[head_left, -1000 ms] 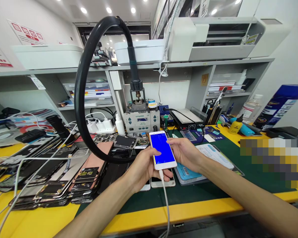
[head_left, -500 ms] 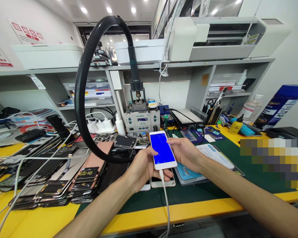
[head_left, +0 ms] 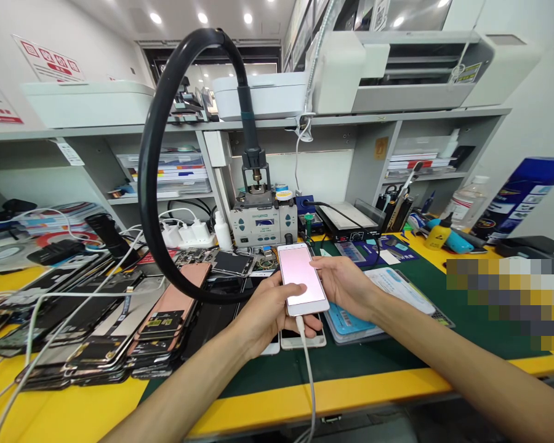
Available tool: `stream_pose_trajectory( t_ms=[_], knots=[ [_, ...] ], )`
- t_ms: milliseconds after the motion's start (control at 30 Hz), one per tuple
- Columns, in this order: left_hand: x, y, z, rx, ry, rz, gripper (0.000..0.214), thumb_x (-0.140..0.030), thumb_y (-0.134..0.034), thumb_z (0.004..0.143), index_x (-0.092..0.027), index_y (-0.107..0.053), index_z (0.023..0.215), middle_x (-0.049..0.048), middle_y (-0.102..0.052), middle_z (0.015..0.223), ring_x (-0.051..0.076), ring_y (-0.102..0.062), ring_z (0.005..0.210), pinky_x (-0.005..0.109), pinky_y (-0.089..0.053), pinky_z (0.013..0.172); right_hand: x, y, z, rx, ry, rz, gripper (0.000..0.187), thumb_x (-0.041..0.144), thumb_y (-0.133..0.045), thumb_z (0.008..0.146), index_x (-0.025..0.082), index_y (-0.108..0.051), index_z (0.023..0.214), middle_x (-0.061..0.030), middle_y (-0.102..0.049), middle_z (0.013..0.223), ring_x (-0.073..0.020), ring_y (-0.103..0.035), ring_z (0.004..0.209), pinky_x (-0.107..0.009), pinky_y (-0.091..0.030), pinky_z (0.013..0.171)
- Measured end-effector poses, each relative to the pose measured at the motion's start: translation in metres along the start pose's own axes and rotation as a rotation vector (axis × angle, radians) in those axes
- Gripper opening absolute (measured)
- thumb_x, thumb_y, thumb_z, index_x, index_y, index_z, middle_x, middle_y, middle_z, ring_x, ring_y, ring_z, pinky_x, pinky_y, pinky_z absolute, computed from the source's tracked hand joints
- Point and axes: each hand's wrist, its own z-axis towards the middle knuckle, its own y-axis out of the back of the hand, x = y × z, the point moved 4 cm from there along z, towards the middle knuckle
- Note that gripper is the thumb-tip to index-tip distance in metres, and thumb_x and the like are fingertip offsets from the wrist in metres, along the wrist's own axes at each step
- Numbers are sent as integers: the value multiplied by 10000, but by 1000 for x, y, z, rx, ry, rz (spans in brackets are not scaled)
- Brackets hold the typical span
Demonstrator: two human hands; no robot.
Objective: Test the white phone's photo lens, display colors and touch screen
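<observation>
A white smartphone (head_left: 303, 274) with a plain pale pink screen is held up between both hands over the bench. My left hand (head_left: 270, 307) is closed around its lower left side, the thumb lying on the screen and some fingertips showing below the phone. My right hand (head_left: 346, 280) grips the right edge, thumb near the upper part of the screen; its other fingers are hidden behind the phone. A white charging cable (head_left: 307, 363) is plugged into the phone's bottom end and hangs over the bench's front edge. Another white-edged phone (head_left: 305, 340) lies beneath, partly covered.
Stacks of phone screens and parts (head_left: 161, 326) fill the left side. A thick black hose (head_left: 146, 172) arches up from a grey rework station (head_left: 264, 224). Blue-and-white packages (head_left: 355, 329) lie right on the green mat (head_left: 480, 326). A yellow bottle (head_left: 438, 234) stands farther back.
The phone's screen has turned from solid blue to pale pink. My left thumb has moved right, farther onto the screen. My right hand and the phone stay in place.
</observation>
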Motion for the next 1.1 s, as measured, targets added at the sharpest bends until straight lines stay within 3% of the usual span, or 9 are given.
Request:
stream_pose_trajectory(
  t_ms=[200, 400, 600, 867, 1100],
  knots=[
    [1, 3, 2, 68, 40, -138, 433, -252, -384, 847, -57, -415, 1232, 183, -703, 843, 277, -697, 615, 391, -564, 585, 1, -1, -2, -23, -2, -8, 311, 245, -488, 878, 134, -590, 1150, -98, -719, 926, -212, -644, 732, -295, -494, 598],
    [3, 3, 4, 108, 36, -161, 350, -286, -360, 836, -72, -498, 1075, 188, -702, 820, 286, -697, 620, 391, -560, 592, 2, -3, -2, -6, -17, -6, 247, 251, -488, 880, 144, -621, 1059, -70, -686, 841, -173, -599, 647, -266, -457, 553],
    [3, 2, 1, 93, 51, -138, 311, -298, -363, 871, -81, -490, 1054, 180, -693, 787, 271, -694, 605, 369, -561, 579, 3, -2, -2, -15, -21, -1, 217, 245, -484, 881, 144, -621, 1015, -60, -665, 804, -169, -580, 622, -268, -441, 546],
    [0, -1, 2, 3, 9, -5, 365, -237, -504, 869, -162, -405, 1212, 107, -697, 768, 230, -687, 582, 359, -573, 567, 2, -2, -1, 14, -8, -5, 231, 238, -480, 869, 150, -617, 1033, -61, -667, 802, -181, -589, 641, -277, -437, 558],
    [2, 2, 2, 96, 40, -142, 350, -251, -353, 834, -75, -469, 1113, 185, -694, 782, 280, -698, 606, 383, -566, 583, 0, -1, -1, 4, 1, -3, 188, 239, -485, 870, 165, -605, 995, -29, -620, 699, -178, -568, 605, -274, -432, 546]
  ],
)
